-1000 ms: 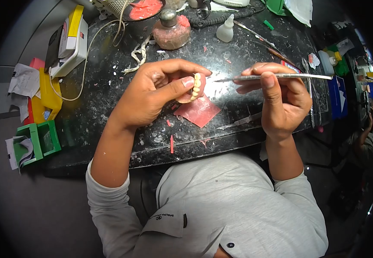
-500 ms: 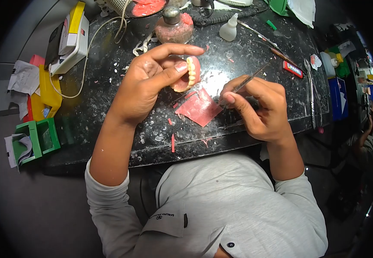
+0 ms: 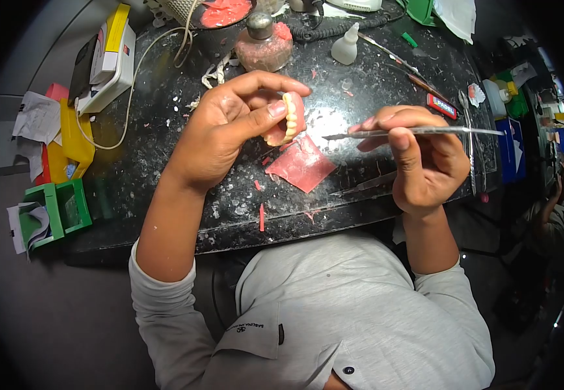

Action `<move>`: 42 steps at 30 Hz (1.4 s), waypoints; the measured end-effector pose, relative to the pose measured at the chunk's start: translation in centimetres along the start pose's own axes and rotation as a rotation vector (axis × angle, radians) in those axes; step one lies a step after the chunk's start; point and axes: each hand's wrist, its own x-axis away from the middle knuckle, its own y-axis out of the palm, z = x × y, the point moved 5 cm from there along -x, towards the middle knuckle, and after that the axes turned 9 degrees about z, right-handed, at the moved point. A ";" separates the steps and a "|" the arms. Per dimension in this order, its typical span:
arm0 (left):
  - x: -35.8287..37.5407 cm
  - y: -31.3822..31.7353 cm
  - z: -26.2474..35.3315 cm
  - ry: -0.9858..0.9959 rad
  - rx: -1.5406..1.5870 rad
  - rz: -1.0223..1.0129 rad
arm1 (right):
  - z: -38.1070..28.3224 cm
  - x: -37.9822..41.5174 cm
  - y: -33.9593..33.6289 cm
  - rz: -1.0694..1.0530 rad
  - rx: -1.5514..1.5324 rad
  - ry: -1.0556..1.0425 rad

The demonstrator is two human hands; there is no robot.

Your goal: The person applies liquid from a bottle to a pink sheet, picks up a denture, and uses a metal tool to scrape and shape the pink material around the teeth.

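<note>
The denture (image 3: 286, 120), pink wax with a row of pale teeth, sits above the dark speckled surface (image 3: 165, 162), pinched in the left hand (image 3: 220, 133), whose grip is clamped on it between thumb and fingers. The right hand (image 3: 425, 159) has its grip closed around a thin metal tool (image 3: 418, 132), held level, its tip pointing toward the denture but apart from it. A red wax sheet (image 3: 301, 164) lies on the surface just below the denture.

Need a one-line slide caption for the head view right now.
Left hand holds a denture while right hand levels a metal instrument toward it above pink wax sheet.
</note>
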 end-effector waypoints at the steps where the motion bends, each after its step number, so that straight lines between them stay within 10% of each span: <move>1: 0.1 0.1 0.1 -0.002 -0.022 0.006 | 0.1 -0.1 0.1 0.001 0.001 0.000; 42: 0.3 0.9 0.1 0.009 -0.064 0.029 | 0.1 -0.4 0.9 -0.093 0.098 -0.146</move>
